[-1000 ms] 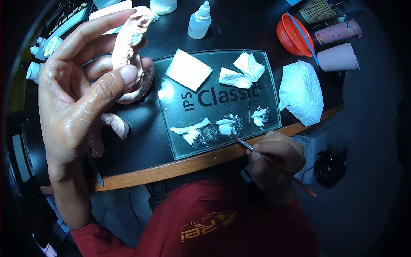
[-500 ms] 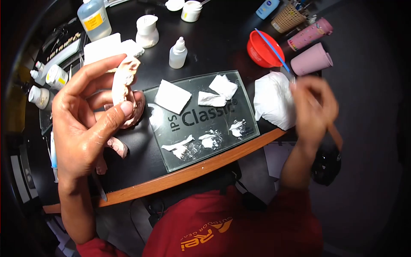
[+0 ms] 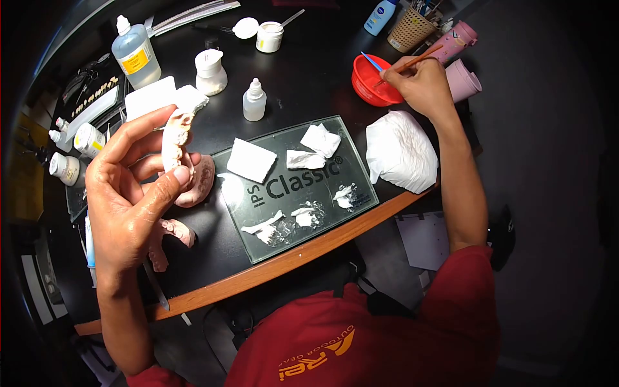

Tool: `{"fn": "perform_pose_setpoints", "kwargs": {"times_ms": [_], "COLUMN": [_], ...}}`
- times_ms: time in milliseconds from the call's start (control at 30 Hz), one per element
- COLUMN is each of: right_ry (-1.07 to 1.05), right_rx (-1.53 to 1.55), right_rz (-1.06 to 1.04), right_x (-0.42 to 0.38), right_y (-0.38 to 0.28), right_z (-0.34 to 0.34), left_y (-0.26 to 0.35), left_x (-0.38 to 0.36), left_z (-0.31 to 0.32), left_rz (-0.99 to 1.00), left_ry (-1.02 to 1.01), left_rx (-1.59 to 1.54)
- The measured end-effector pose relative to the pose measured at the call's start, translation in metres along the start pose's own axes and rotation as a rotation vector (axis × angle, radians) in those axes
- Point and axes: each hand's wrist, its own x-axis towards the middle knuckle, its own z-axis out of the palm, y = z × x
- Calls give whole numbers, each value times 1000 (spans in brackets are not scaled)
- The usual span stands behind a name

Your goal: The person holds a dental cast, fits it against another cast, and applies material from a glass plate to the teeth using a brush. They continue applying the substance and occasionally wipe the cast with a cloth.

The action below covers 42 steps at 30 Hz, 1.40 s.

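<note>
My left hand [image 3: 132,187] holds a cream dental cast [image 3: 174,142] upright between its thumb and fingertips. Over at the red bowl [image 3: 371,90], my right hand [image 3: 422,84] grips a thin brown brush [image 3: 422,57] whose tip points down into the bowl. A blue stick [image 3: 371,60] leans in the same bowl. On the glass slab [image 3: 290,222] lie folded white tissues [image 3: 252,160] and small mounds of white paste [image 3: 306,215]. Behind my left hand sits a pink cast [image 3: 200,184], with another pinkish cast piece [image 3: 177,231] below it.
A crumpled white tissue bundle [image 3: 403,151] is right of the slab. Behind stand a dropper bottle [image 3: 255,102], a white jar [image 3: 210,72], an open jar [image 3: 269,37] and a large bottle [image 3: 137,55]. A wicker basket [image 3: 411,31] and pink cups [image 3: 463,80] are at the back right.
My right hand has moved up and left from beside the tissue bundle to the red bowl, with the brush now over it. My left hand still holds the cast. The view has shifted slightly.
</note>
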Motion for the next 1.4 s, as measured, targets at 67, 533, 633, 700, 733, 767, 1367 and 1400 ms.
{"fn": "perform_pose_setpoints", "kwargs": {"times_ms": [67, 533, 633, 700, 733, 767, 1367, 1400], "right_ry": [12, 162, 190, 212, 229, 246, 167, 199], "right_rx": [8, 458, 430, 412, 335, 258, 668, 658], "right_rz": [11, 117, 144, 143, 120, 97, 162, 177], "right_x": [1, 8, 7, 6, 6, 6, -124, -133], "right_y": [3, 15, 17, 12, 11, 11, 34, 34], "right_z": [4, -8, -13, -13, -10, -5, -37, -32], "left_y": [0, 0, 3, 3, 3, 2, 2, 2], "left_x": [-1, 2, 1, 1, 1, 1, -1, -1], "left_z": [0, 1, 4, 4, 4, 2, 0, 0], "left_rz": [5, -1, -7, 2, -1, -3, 12, 9], "left_ry": [0, -10, -8, -7, -9, -11, 8, 11], "left_rx": [-1, 0, -32, -35, -20, -4, 40, 38]}}
